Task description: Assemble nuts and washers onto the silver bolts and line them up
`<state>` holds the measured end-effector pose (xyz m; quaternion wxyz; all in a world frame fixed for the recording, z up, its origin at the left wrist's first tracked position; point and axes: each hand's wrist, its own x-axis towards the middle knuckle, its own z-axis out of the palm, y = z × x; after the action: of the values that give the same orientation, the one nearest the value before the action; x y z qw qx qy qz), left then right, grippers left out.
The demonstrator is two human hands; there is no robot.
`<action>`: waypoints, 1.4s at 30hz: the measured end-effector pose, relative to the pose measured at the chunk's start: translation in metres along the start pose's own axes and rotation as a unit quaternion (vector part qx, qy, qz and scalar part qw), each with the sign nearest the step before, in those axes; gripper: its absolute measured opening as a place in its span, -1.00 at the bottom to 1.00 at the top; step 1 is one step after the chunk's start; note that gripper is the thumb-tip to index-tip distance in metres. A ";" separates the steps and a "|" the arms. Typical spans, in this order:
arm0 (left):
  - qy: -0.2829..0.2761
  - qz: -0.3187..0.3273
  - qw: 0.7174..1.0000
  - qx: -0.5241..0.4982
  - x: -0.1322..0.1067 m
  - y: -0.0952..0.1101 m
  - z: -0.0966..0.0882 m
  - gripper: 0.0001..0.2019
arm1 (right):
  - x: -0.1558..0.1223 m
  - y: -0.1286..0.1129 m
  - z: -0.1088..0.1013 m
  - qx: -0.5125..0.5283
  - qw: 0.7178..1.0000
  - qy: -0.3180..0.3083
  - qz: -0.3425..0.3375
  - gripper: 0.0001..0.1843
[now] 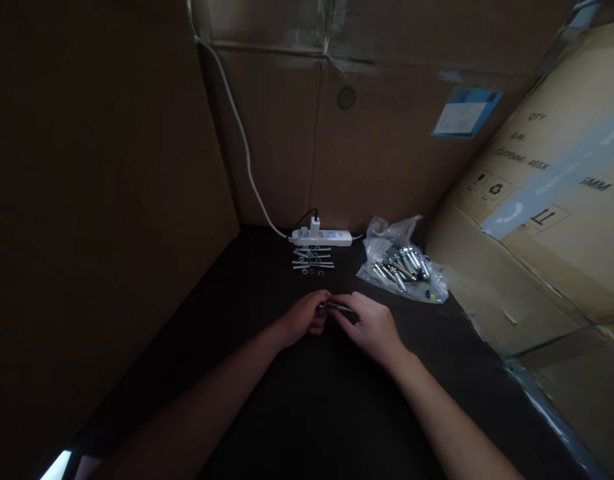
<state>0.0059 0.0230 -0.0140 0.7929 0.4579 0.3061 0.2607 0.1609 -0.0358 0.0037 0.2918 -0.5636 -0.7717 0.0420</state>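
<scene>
My left hand (309,315) and my right hand (371,321) meet above the dark table. Between them is a slim metal bolt (343,307), lying roughly level, with its shank under the fingers of my right hand. My left fingers are closed at its left end, around a small ring-like metal piece (322,305), possibly a nut or washer. Fingers partly hide both pieces. Beyond my hands lie several bolts (313,266) in rows, with small washers (311,272) and nuts among and in front of them.
A white power strip (341,238) with a plugged-in adapter (315,227) stands behind the bolts, its white cable (244,137) running up the cardboard. To the right lies a clear plastic bag (391,230) of shiny metal fasteners. Cardboard walls (281,133) enclose the dark table (307,413).
</scene>
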 end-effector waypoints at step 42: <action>-0.018 -0.022 1.000 -0.012 0.000 0.003 -0.003 -0.84 | 0.000 -0.002 0.004 0.008 1.000 0.004 0.022 -0.79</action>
<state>0.0032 0.0256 -0.0125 0.8090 0.4462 0.2989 0.2387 0.1575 -0.0355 0.0006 0.2979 -0.5782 -0.7578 0.0521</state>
